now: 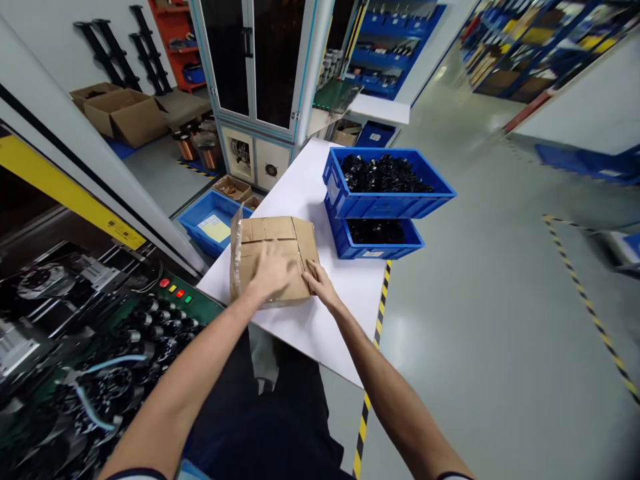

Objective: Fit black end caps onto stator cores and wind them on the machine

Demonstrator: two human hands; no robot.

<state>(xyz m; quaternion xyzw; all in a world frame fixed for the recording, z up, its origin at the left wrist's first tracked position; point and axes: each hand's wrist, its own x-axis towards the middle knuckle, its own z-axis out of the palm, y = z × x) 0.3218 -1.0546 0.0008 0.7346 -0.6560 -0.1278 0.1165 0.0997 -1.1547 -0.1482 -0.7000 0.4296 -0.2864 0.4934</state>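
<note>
A brown cardboard box (260, 250) with its top flaps folded down and clear tape along its left edge sits on the white tabletop (345, 327). Over the top of the box lies my left hand (273, 272), blurred by motion, with its fingers apart and nothing in them. At the right side of the box, my right hand (321, 283) grips the edge, fingers on the top and the thumb hidden. What the box contains is out of sight.
Two stacked blue crates (395, 205) of black parts stand at the table's far right. Left are a blue bin (200, 220) with papers and a machine bench (200, 303) with buttons and many black parts. A glass-doored cabinet (253, 67) rises behind. Yellow-black tape (383, 300) marks the floor.
</note>
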